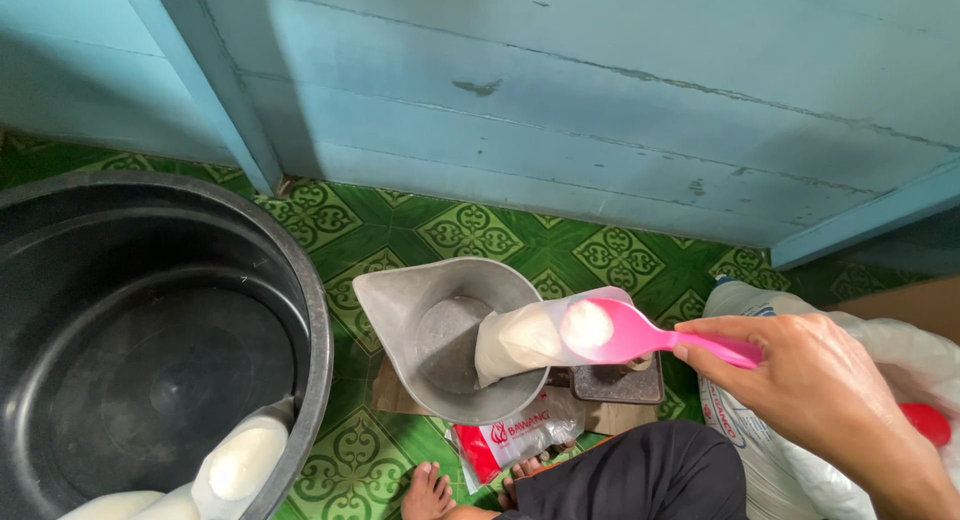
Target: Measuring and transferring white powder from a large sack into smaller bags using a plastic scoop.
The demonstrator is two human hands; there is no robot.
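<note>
carefully now, line by line:

right hand: the right hand (820, 380) is closed around the handle of a pink spoon (640, 335), fingers wrapped over the far end, thumb side up.
left hand: not in view, so its grip cannot be told.
spoon load: the bowl of the spoon carries a heap of white powder (586, 325) and sits right at the mouth of a clear plastic bag (530, 335).
bag: it lies tilted, leaning out of a grey metal scale pan (400, 300), mouth up toward the spoon, already mostly full of white powder.
pan: it rests on a small kitchen scale (620, 382) on the green patterned floor (470, 230).
doing it well: i judge the spoon should be kept level until its tip is inside the bag's mouth, then tipped slowly so the powder slides in and does not spill over the rim.
risk: the bag looks unsupported, so a heavy pour may fold its mouth shut.
supply: a white sack (760, 420) sits just under the right hand.
nearby: a big black tub (300, 310) at left holds filled bags (240, 460) against its wall.
</note>
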